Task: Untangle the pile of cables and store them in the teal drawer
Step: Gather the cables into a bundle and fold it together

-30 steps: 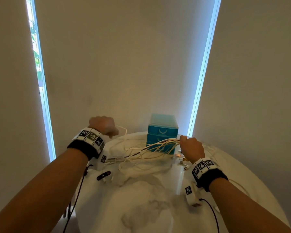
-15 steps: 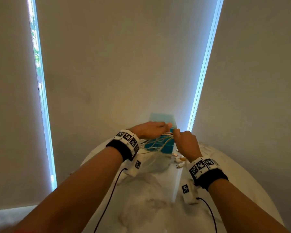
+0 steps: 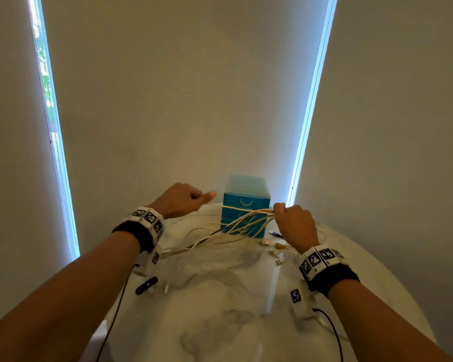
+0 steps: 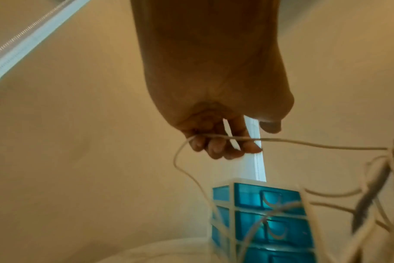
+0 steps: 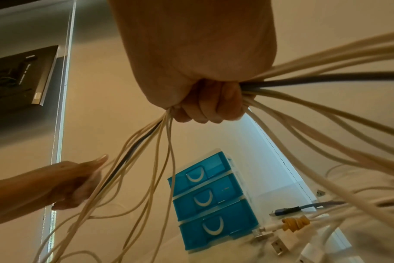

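**Desk:** Since half a second ago, what has moved?

**Photographer:** Both hands have parted. The left hand [image 3: 179,199], which met the right in front of the drawers, has drawn back toward 9 o'clock, pulling one cable [image 4: 304,143] out with it.

**Desk:** How do the hands stand?

**Photographer:** The left hand's fingers [image 4: 216,147] are curled round that single pale cable, thumb pointing toward 3 o'clock. The right hand [image 3: 294,224] is a closed fist round the bundle [image 5: 315,92], mostly cream strands with one dark one, which fan out on both sides of it.

**Desk:** And the cable between them?

**Photographer:** It runs taut from the left hand across to the right fist, passing in front of the drawers [image 3: 246,205].

**Desk:** Where are the drawers?

**Photographer:** At 12 o'clock on the table [image 3: 220,322], between the two hands. Three teal drawers, all shut.

**Desk:** What else is on the table?

**Photographer:** Slack loops trail from the fist toward 7 o'clock. Loose plugs [image 3: 273,250] lie below the right hand, one with a yellow wrap [image 5: 296,223]. A small black object [image 3: 146,285] sits at 8 o'clock, near the left forearm.
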`<state>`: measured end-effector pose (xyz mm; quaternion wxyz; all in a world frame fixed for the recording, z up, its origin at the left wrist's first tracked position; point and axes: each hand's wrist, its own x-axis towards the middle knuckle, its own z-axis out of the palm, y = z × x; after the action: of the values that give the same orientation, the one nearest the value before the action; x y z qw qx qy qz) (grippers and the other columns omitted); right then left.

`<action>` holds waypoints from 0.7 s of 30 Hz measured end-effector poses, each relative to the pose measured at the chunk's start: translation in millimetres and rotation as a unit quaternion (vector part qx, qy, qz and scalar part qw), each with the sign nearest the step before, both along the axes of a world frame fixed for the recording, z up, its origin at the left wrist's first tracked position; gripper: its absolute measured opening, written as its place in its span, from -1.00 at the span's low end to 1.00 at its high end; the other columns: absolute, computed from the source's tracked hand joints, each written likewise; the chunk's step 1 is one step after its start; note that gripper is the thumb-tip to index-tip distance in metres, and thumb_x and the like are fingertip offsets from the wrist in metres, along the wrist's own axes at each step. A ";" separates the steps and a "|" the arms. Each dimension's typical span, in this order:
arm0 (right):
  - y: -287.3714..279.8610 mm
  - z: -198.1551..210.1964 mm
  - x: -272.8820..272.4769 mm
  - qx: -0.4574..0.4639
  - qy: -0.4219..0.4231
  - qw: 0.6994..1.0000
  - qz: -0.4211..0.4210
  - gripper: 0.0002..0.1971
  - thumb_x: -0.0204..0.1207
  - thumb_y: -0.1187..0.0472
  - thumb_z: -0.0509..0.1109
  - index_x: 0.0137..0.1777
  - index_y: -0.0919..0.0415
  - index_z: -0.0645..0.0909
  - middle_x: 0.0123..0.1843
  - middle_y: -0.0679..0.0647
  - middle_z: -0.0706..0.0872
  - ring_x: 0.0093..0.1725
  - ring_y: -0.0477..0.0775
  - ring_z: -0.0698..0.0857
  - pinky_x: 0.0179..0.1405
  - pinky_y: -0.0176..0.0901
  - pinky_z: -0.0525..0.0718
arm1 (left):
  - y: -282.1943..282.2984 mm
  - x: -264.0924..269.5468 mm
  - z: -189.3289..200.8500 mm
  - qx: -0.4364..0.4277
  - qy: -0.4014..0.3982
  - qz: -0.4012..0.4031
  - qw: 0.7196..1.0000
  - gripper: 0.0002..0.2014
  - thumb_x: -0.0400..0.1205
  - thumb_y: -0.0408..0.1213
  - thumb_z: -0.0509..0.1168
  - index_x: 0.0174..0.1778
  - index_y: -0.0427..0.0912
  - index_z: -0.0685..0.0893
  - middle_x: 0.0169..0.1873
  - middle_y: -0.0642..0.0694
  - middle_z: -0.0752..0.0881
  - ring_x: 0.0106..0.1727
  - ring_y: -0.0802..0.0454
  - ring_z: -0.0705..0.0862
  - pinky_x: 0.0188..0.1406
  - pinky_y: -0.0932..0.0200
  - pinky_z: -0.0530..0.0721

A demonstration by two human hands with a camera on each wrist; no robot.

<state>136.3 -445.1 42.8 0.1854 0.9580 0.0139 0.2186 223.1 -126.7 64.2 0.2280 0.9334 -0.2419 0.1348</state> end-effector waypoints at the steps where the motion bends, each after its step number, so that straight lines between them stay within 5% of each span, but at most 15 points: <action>1: -0.6 1.0 -1.0 -0.001 -0.007 1.000 -0.006 -0.66 0.80 0.27 0.35 0.51 0.34 0.49 0.04 0.23 0.85 -0.08 0.23 0.84 -0.24 -0.07 0.50 | 11.8 1.8 2.5 0.021 -0.031 0.017 0.999 -0.23 0.72 0.50 0.08 -0.54 -0.10 0.46 -0.64 0.08 0.48 -0.56 0.04 0.43 -0.31 0.10 0.39; 5: -10.3 9.8 -6.6 0.036 0.015 0.996 -0.075 -0.70 0.85 0.29 0.12 0.53 0.28 0.43 0.21 0.23 0.80 0.13 0.26 0.82 -0.05 0.01 0.67 | 71.8 4.1 8.7 0.015 -0.045 0.089 0.995 -0.25 0.71 0.50 0.10 -0.56 -0.03 0.22 -0.65 0.00 0.25 -0.58 -0.03 0.23 -0.39 0.06 0.28; 9: -12.4 12.6 -5.6 0.071 0.002 0.993 -0.096 -0.66 0.88 0.25 0.06 0.57 0.28 0.43 0.26 0.30 0.77 0.16 0.28 0.81 0.07 -0.01 0.73 | 120.1 5.8 -15.4 0.013 -0.024 0.162 0.986 -0.18 0.58 0.68 -0.22 -0.48 -0.06 0.31 -0.59 -0.01 0.43 -0.50 -0.06 0.44 -0.30 0.04 0.41; 11: -4.0 11.4 -0.8 0.067 0.007 0.993 -0.094 -0.66 0.88 0.24 0.08 0.58 0.27 0.43 0.25 0.26 0.79 0.14 0.24 0.81 0.02 -0.04 0.72 | 123.6 6.1 -34.8 0.079 0.036 0.166 0.982 0.03 0.50 0.70 -0.48 -0.22 -0.08 0.64 -0.27 -0.05 0.77 -0.16 -0.10 0.73 0.16 -0.13 0.59; 12: -0.6 10.5 1.9 0.062 0.008 0.994 -0.089 -0.66 0.89 0.23 0.10 0.58 0.27 0.43 0.24 0.24 0.80 0.13 0.22 0.82 -0.02 -0.05 0.71 | 122.0 5.2 -43.8 0.125 0.080 0.173 0.974 0.06 0.56 0.64 -0.48 0.07 -0.04 0.77 0.06 -0.09 0.86 0.14 -0.13 0.78 0.47 -0.29 0.45; 13: 3.5 10.7 3.4 0.054 0.010 0.995 -0.083 -0.66 0.88 0.22 0.12 0.58 0.28 0.43 0.23 0.23 0.81 0.13 0.21 0.82 -0.07 -0.07 0.66 | 119.7 1.9 -51.0 0.172 0.121 0.188 0.959 0.01 0.66 0.57 -0.41 0.36 -0.02 0.77 0.36 -0.12 0.80 0.42 -0.15 0.70 0.66 -0.38 0.22; 15: 9.4 10.9 4.5 0.034 0.012 0.997 -0.069 -0.64 0.87 0.23 0.14 0.61 0.31 0.40 0.23 0.24 0.81 0.12 0.22 0.83 -0.14 -0.09 0.56 | 116.1 -5.2 -59.9 0.251 0.184 0.229 0.922 -0.02 0.69 0.57 -0.28 0.60 -0.07 0.66 0.66 -0.13 0.60 0.71 -0.15 0.48 0.78 -0.36 -0.02; 18: 13.6 13.1 6.0 0.026 0.012 0.998 -0.059 -0.58 0.86 0.24 0.15 0.67 0.33 0.33 0.25 0.27 0.79 0.11 0.26 0.83 -0.13 -0.09 0.53 | 116.5 -15.2 -58.9 0.339 0.217 0.300 0.865 0.23 0.44 0.80 -0.29 0.79 -0.02 0.45 0.84 -0.13 0.29 0.89 -0.20 0.08 0.78 -0.39 -0.17; 20: 13.8 15.0 5.9 0.038 0.018 0.998 -0.055 -0.61 0.87 0.24 0.15 0.64 0.32 0.36 0.24 0.27 0.78 0.11 0.26 0.82 -0.14 -0.10 0.52 | 126.2 -9.9 -63.5 0.340 0.208 0.301 0.866 0.45 0.18 0.90 -0.38 0.86 0.02 0.29 0.88 -0.13 0.18 0.90 -0.21 -0.06 0.79 -0.42 -0.25; 21: 13.6 14.6 5.5 0.044 0.020 0.998 -0.047 -0.63 0.87 0.23 0.15 0.61 0.30 0.39 0.23 0.25 0.79 0.10 0.24 0.82 -0.14 -0.10 0.53 | 132.2 -5.1 -66.3 0.319 0.222 0.290 0.875 0.58 0.02 0.93 -0.39 0.87 -0.01 0.27 0.86 -0.15 0.24 0.90 -0.20 0.04 0.82 -0.39 -0.16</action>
<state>141.8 -431.5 57.4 0.1531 0.9689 -0.0374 0.1906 218.0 5.5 -2.1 -0.0835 0.9892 0.0670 -0.0997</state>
